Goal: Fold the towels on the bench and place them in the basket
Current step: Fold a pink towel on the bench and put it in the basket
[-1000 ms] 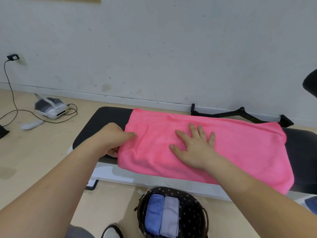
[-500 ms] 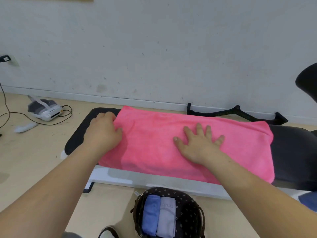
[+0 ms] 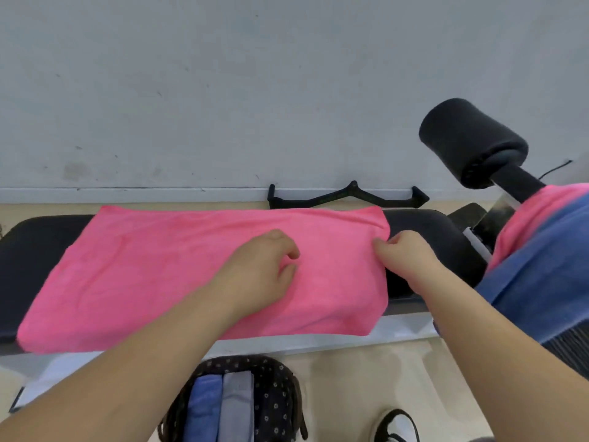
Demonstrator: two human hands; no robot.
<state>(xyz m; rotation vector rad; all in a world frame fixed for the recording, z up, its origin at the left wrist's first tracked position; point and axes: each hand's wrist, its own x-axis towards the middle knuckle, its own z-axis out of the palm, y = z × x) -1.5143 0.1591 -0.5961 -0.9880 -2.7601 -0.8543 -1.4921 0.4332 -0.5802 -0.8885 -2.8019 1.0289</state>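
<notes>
We see our left hand [image 3: 264, 269] resting on the pink towel [image 3: 159, 266]. Our right hand [image 3: 404, 256] pinches its right edge on the bench [image 3: 427, 231].

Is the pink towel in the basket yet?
No. The pink towel lies on the bench; the basket holds two others.

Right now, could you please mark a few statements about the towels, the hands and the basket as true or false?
1. The pink towel lies spread on the black bench. True.
2. The right hand pinches the towel's right edge. True.
3. The left hand hangs in the air, clear of the towel. False: it rests on the towel.
4. The basket on the floor is empty. False: it holds a folded blue towel and a grey towel side by side.
5. More towels, pink and blue, lie at the right. True.
</notes>
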